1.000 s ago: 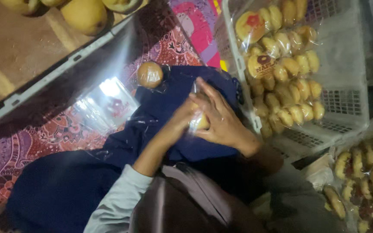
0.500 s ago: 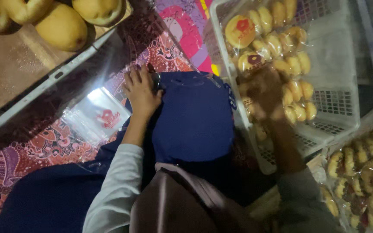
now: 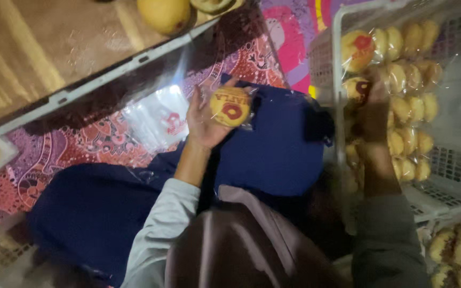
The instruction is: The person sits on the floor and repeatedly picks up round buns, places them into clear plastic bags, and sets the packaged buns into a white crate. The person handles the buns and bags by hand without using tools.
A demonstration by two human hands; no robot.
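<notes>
Since half a second ago the left hand [image 3: 205,121] has lifted a wrapped bun [image 3: 230,106] over the lap, fingers cupped round it (best held loosely), while the right hand [image 3: 372,109], blurred, seemingly grips another bun [image 3: 357,88] in the white crate [image 3: 444,194].

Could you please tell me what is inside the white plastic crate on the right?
The white plastic crate holds rows of clear-wrapped round yellow buns. The right hand reaches in, covering several; lower layers cannot be seen.

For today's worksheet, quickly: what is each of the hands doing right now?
Left hand: closed around a wrapped round bun.
Right hand: in the white crate, on a wrapped bun; grip unclear.
</notes>
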